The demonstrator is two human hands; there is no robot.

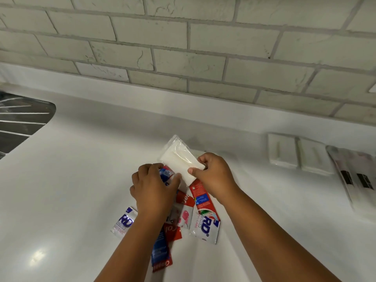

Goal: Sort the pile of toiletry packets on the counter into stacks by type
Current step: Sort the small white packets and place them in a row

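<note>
Right hand fingers pinching one clear packet, left hand gripping one blue sachet

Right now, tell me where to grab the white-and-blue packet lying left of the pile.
Probably pinch the white-and-blue packet by its left edge, coming from the left. It lies flat on the counter, that edge is bare, and the left forearm covers its right side.

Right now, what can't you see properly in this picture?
- Head view: the left hand covers a blue-and-red packet; its kind is unclear.
- Arms hide part of the packet pile.
- Right edge cuts off the clear-wrapped packets.
- Left edge cuts off the sink.
- Print on the white packet in the right hand is unreadable.
</note>
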